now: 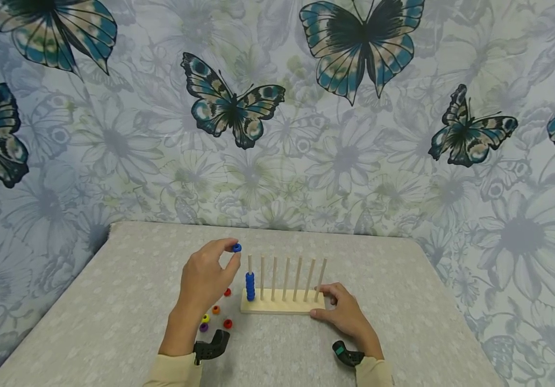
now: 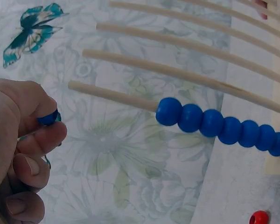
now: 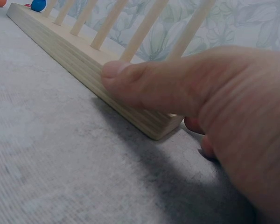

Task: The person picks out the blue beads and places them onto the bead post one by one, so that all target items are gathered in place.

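Between thumb and forefinger, my left hand (image 1: 206,277) pinches a blue bead (image 1: 236,248), just left of and above the leftmost peg of a wooden peg rack (image 1: 282,307). Several blue beads (image 2: 212,123) are stacked on that peg, from the base to partway up; its upper end is bare. The other pegs (image 1: 286,279) carry no beads. At the rack's right end, my right hand (image 1: 347,314) grips the base, its thumb (image 3: 144,84) on the front edge and its fingers behind, mostly hidden in the right wrist view.
Loose beads lie on the cloth-covered table (image 1: 113,301) left of the rack: red (image 1: 228,324), orange (image 1: 216,310), yellow (image 1: 205,318) and purple (image 1: 203,327). Another red bead (image 1: 227,292) is close to the left hand. A butterfly-patterned wall covering (image 1: 258,177) stands behind the table.
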Available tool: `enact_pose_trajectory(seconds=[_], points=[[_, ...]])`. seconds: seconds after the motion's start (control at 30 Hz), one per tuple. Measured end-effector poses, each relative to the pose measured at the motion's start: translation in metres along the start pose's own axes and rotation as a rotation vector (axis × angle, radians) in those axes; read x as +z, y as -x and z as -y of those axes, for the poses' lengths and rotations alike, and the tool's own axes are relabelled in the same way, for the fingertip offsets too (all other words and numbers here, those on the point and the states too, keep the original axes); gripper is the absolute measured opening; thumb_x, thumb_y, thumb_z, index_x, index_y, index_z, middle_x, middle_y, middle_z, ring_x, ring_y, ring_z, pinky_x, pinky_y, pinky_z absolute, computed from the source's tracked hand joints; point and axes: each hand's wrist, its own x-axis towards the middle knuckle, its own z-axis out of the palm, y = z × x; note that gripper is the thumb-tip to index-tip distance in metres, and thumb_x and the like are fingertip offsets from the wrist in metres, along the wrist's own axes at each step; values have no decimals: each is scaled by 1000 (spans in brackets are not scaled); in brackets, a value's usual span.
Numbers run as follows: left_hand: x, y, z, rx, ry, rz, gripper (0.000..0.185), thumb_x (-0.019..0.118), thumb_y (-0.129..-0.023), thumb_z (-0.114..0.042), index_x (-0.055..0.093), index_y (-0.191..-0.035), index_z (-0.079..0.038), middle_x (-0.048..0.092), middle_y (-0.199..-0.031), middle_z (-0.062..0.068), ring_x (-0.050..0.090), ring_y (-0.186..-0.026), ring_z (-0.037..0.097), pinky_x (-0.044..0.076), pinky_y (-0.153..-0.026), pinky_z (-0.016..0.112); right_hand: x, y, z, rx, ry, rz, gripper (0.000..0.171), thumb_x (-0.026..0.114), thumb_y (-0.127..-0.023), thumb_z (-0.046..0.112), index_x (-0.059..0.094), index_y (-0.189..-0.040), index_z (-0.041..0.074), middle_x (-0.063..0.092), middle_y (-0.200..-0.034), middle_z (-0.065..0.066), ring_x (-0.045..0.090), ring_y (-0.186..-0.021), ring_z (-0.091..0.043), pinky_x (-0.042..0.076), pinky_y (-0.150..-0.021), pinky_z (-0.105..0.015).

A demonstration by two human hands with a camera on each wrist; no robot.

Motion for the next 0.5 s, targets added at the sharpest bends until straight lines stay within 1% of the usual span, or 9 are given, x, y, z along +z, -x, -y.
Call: enact_pose_trajectory(seconds=[0.07,0.13,0.2,0.33,0.5], points=[[2,0,-1,30,12,-6,27,75,-88,-19,73,-114,-15,74,-100,1,44,-47,4,34,-41,21,0,0,0,-1,1,4,58,89,-71,47,67,-122,31,58,-108,8,46,-92,-15,40,-80,-29],[3,0,-3,51,28,-6,26,75,-88,-19,73,-114,-14,74,-100,0,36,-45,3,32,-40,21,1,0,0,-2,5,4,59,89,-70,47,67,-122,31,58,-107,7,46,-92,-15,40,-80,-29],[5,0,-4,64,40,-6,26,74,-89,-19,73,-114,-14,74,-100,0,33,-46,2,31,-41,21,1,0,-1,-4,8,2,59,89,-70,47,67,-122,31,58,-107,7,46,-93,-15,40,-80,-29],[8,1,-7,72,64,-5,26,74,-89,-19,73,-114,-13,74,-100,0,33,-48,2,32,-41,21,0,0,-1,-6,5,-4,57,89,-70,46,67,-121,32,58,-107,8,47,-93,-14,40,-80,-29],[13,3,-10,65,80,8,26,73,-89,-19,73,-114,-15,74,-100,-1,34,-48,3,33,-42,21,-1,-1,-2,-11,6,0,57,90,-71,44,67,-121,31,59,-107,6,46,-92,-15,40,-80,-30]])
